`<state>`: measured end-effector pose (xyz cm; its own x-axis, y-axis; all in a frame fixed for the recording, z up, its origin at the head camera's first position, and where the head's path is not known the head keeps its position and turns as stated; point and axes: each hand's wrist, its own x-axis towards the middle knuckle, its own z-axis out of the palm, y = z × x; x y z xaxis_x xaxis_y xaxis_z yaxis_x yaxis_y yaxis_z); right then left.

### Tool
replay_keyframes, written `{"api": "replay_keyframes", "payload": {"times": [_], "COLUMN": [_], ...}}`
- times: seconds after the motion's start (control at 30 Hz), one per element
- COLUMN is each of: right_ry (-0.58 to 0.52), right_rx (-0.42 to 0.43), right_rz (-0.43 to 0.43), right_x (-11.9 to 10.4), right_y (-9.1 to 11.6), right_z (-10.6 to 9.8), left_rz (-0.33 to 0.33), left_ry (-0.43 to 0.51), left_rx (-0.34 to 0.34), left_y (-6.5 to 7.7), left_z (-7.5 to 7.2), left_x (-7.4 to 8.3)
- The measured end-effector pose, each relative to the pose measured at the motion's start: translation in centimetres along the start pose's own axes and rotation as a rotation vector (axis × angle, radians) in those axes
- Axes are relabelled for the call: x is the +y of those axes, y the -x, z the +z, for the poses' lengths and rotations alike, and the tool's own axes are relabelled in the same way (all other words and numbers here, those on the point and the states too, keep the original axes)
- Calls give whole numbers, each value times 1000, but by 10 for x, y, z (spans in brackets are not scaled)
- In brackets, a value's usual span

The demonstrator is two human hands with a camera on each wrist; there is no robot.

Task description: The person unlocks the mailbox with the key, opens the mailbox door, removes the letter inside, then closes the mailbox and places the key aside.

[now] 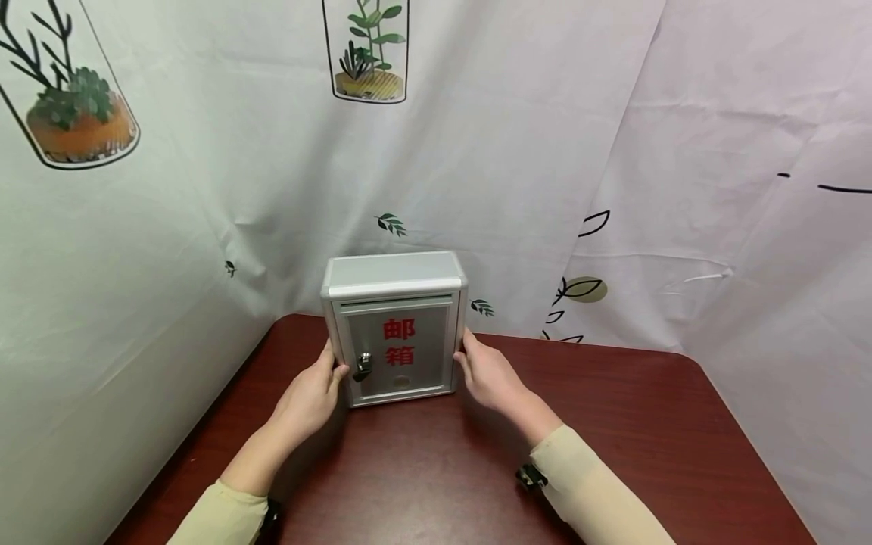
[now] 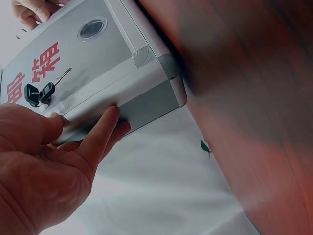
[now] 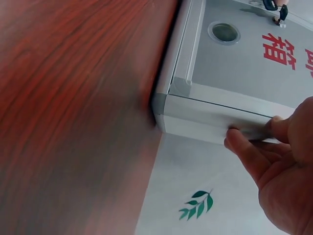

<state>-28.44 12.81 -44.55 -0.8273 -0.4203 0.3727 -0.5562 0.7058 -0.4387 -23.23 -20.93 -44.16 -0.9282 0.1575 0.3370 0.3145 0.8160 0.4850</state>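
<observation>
A silver-grey metal mailbox (image 1: 429, 363) with red characters on its door stands upright near the table's back edge. My left hand (image 1: 306, 397) holds its left side, the thumb by the front edge and the fingers along the side panel. On the opposite side my right hand (image 1: 490, 371) grips it, thumb at the front edge and fingertips against the side. Keys with black heads (image 2: 47, 90) hang at the lock on the door's left part. Low on the door is a small oval window (image 3: 225, 33). The mailbox's back is hidden.
The dark red-brown wooden table (image 1: 409, 477) extends in front of the mailbox and to both sides. Right behind it hangs a white cloth (image 1: 490, 189) printed with plants and leaves, which also walls off the left and right.
</observation>
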Motion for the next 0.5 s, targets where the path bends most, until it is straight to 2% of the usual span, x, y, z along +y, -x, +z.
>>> {"api": "replay_keyframes", "payload": {"times": [0.5], "right_ry": [89], "right_rx": [151], "right_rz": [-19], "right_x": [15], "right_y": [31], "right_z": [-18], "left_rz": [58], "left_ry": [37], "left_rx": [-37], "left_y": [-17], "left_z": [21], "left_x": [21]}}
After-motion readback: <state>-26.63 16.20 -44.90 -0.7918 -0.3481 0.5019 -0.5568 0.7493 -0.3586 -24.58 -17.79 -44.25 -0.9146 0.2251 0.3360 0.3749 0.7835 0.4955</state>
